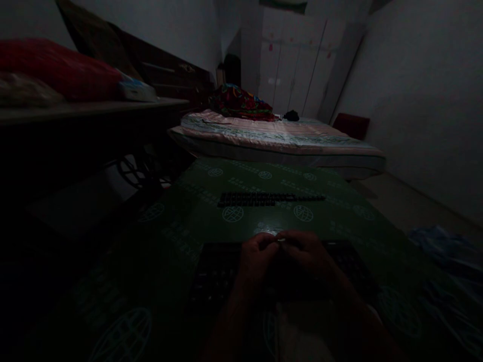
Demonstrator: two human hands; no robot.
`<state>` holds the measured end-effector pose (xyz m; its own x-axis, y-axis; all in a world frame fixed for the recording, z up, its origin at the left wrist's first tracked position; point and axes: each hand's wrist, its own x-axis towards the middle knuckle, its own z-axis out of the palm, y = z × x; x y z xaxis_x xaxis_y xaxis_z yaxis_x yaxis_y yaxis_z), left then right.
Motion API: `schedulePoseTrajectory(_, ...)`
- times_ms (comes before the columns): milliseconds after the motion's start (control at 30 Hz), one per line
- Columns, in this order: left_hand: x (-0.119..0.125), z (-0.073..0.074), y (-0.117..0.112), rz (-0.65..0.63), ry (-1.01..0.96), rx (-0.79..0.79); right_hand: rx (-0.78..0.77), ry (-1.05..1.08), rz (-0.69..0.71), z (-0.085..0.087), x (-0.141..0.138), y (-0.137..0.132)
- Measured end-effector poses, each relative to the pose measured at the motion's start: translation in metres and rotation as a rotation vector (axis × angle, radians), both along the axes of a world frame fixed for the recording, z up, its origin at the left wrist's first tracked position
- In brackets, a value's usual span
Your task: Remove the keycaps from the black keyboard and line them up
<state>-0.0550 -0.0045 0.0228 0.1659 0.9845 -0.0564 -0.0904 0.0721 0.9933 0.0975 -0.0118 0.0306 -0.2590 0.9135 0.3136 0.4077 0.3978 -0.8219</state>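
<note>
My left hand [258,254] and my right hand [307,250] meet over a black keyboard [213,274], their fingertips pinched together. A tiny pale spot shows between the fingertips; what they hold is too small and dark to name. The keyboard lies on a green tabletop [188,216] printed with pale globes and lettering, and my hands and forearms hide its middle. Beyond it, loose black keycaps [256,199] stand in long rows on the tabletop.
A bed [279,138] with a red patterned blanket [241,103] stands past the table. At left a shelf [166,104] carries a red bundle [64,70]. A pale wardrobe [290,60] is at the back. Bluish cloth or plastic [445,246] lies at right. The room is dim.
</note>
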Motion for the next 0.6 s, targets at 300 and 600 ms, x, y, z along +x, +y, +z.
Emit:
schedulePoseTrajectory(300, -0.008, -0.004, 0.001, -0.101, -0.142, -0.105, -0.134, -0.048, 0.113, 0.006, 0.003, -0.002)
schedulePoseTrajectory(600, -0.009, -0.007, 0.001, -0.134, -0.106, -0.060, -0.193, -0.136, 0.144, 0.012, 0.002, -0.002)
